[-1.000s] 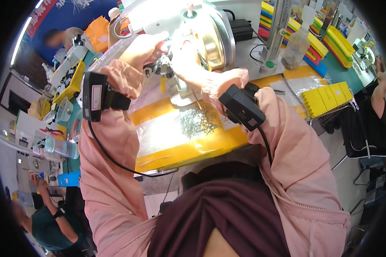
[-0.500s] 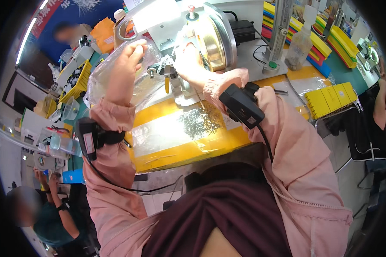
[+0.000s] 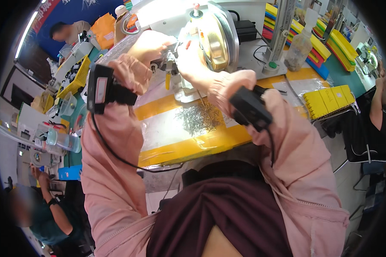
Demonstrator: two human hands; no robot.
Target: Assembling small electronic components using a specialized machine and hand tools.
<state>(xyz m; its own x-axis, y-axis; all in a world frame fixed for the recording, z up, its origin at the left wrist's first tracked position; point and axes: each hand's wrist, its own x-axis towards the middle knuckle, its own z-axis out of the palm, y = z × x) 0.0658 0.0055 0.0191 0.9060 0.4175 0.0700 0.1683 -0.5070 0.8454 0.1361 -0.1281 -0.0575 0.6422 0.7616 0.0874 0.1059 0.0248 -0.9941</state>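
Note:
A bench machine carries a large gold-coloured wheel (image 3: 217,45) with a silver rim, and a small metal fixture with a yellow lever (image 3: 167,80) sits at its front left. My left hand (image 3: 152,45) reaches in to the fixture from the left, its fingers drawn together at the top. My right hand (image 3: 190,64) is between the fixture and the wheel with fingers bent, close to a small red part. Glare and the hands hide what either fingertips hold. Below them, a loose heap of small thin metal pieces (image 3: 198,119) lies on the yellow-and-white bench top (image 3: 188,147).
At right stand a cloudy plastic bottle (image 3: 297,53), a metal column (image 3: 279,32) and stacked coloured bins (image 3: 319,45). Yellow boxes (image 3: 330,102) sit at the bench's right edge. A clear plastic bag (image 3: 116,52) lies behind my left wrist. Other people work left and right.
My left hand has moved from over the plastic bag rightward and up to the fixture. My right hand stays beside the wheel, its forearm slightly shifted.

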